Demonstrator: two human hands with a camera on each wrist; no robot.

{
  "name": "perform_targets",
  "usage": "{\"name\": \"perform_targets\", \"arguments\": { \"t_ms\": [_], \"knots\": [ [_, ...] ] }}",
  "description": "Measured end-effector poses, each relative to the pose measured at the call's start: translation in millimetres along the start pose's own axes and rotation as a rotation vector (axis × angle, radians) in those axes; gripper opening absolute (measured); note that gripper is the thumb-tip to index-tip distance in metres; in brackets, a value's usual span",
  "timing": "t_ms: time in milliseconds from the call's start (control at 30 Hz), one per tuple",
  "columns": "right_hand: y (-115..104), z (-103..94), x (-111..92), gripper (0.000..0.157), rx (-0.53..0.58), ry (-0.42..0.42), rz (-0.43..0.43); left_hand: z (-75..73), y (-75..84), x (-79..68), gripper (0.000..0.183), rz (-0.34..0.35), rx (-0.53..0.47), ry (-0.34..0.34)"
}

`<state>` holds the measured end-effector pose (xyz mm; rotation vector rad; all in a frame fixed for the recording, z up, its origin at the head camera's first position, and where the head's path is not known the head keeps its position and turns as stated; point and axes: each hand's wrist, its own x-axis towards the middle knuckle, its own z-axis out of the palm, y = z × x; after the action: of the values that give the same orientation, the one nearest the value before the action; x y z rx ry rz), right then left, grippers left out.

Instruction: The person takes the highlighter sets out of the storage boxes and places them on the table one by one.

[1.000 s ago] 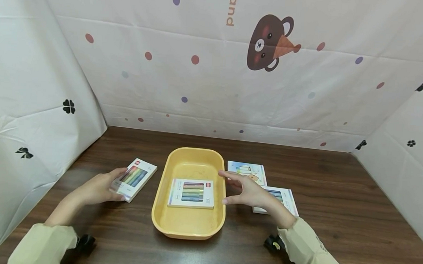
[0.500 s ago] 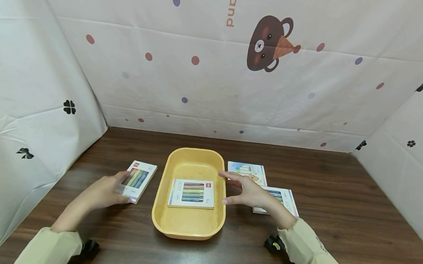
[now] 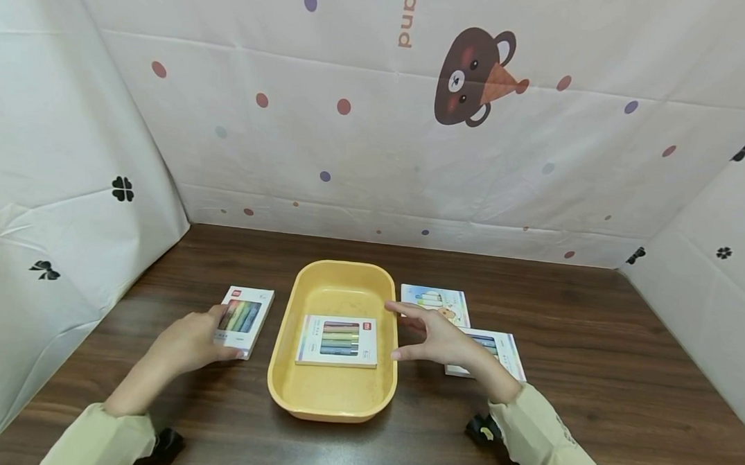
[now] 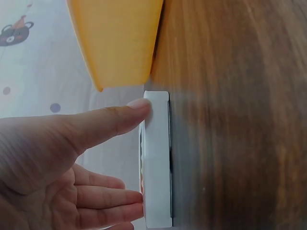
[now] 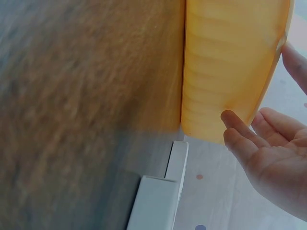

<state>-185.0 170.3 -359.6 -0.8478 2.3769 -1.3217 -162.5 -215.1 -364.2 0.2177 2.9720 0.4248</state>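
My left hand (image 3: 191, 337) lies against a white box of coloured pens (image 3: 238, 317), flat on the table left of the tray. In the left wrist view, the thumb (image 4: 139, 106) touches the box's white side near one corner, and fairly straight fingers meet its upper face. A yellow tray (image 3: 330, 398) stands in the middle, with another box of pens (image 3: 338, 341) lying inside. My right hand (image 3: 432, 336) is at the tray's right rim, fingers extended. The right wrist view has two of its fingertips against the tray's outer wall (image 5: 223, 67).
Right of the tray lie two more boxes: a light blue one (image 3: 435, 301) with a cartoon picture, and a white pen box (image 3: 503, 354) in front, partly behind the right arm. A patterned white cloth (image 3: 376, 142) walls the back and sides of the brown table (image 3: 591, 367).
My left hand has moved right, and the box under it has turned to stand straighter beside the tray. The right hand and the tray stay put.
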Motion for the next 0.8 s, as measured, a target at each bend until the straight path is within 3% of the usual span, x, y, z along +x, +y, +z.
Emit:
{"name": "perform_targets", "arguments": {
  "t_ms": [133, 300, 467, 633, 800],
  "knots": [
    [0.2, -0.2, 0.2, 0.077, -0.003, 0.001, 0.005, -0.4, 0.8, 0.4, 0.096, 0.0, 0.001, 0.006],
    [0.8, -0.3, 0.3, 0.077, 0.0, 0.002, 0.005, -1.4, -3.6, 2.7, 0.092, 0.048, -0.016, 0.026],
    [1.4, 0.1, -0.2, 0.077, 0.01, -0.005, 0.001, -4.2, -3.7, 5.2, 0.079, 0.128, -0.072, 0.131],
    [0.7, -0.1, -0.1, 0.077, 0.012, -0.006, -0.001, -10.4, 7.0, 7.7, 0.072, 0.223, -0.146, 0.261],
    [-0.4, -0.3, -0.2, 0.077, 0.012, -0.004, -0.005, -14.8, 23.2, 9.2, 0.069, 0.279, -0.222, 0.271]
  ]
}}
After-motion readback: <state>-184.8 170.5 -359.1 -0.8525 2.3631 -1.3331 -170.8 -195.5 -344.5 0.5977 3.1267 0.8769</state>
